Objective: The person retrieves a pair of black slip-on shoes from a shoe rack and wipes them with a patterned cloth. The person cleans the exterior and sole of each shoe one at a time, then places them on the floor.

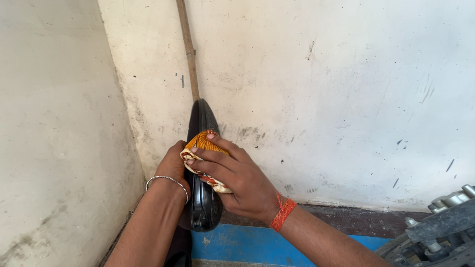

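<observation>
Head view. Glossy black pointed leather shoe (204, 198), held upright before stained white wall (321, 99), toe up, gripped from behind by left hand (170, 165). Orange-and-cream patterned cloth (205, 148), pressed flat against shoe's side under right hand (237, 185), fingers extended. Grey metal machinery (440, 227) at lower right.

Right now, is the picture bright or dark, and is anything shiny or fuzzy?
In the head view, soft, even daylight brightens the white wall; the black shoe shows small glossy highlights near its heel; the right hand and orange cloth look sharp; the grey metal machine at the corner is cut off by the frame edge.
</observation>
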